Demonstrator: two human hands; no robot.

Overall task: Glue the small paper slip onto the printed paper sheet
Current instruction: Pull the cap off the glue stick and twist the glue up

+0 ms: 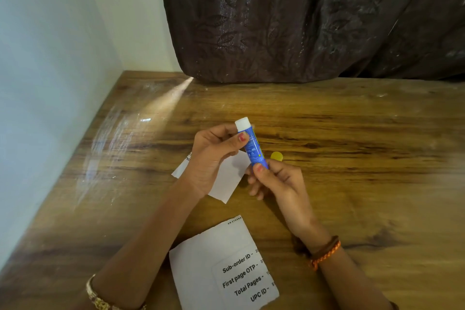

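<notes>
A blue glue stick (253, 145) with its white glue end up is held above the wooden table (352, 158). My left hand (214, 156) grips its upper part near the white tip. My right hand (276, 181) pinches its lower end between thumb and fingers. The small white paper slip (230, 178) lies flat on the table under my left hand, partly hidden by it. The printed paper sheet (221, 264), with lines such as "Sub-order ID" and "First page OTP", lies nearer to me between my forearms.
A yellow cap (276, 156) lies on the table just right of the glue stick. A dark curtain (302, 20) hangs over the table's far edge. A white wall (50, 83) borders the table on the left.
</notes>
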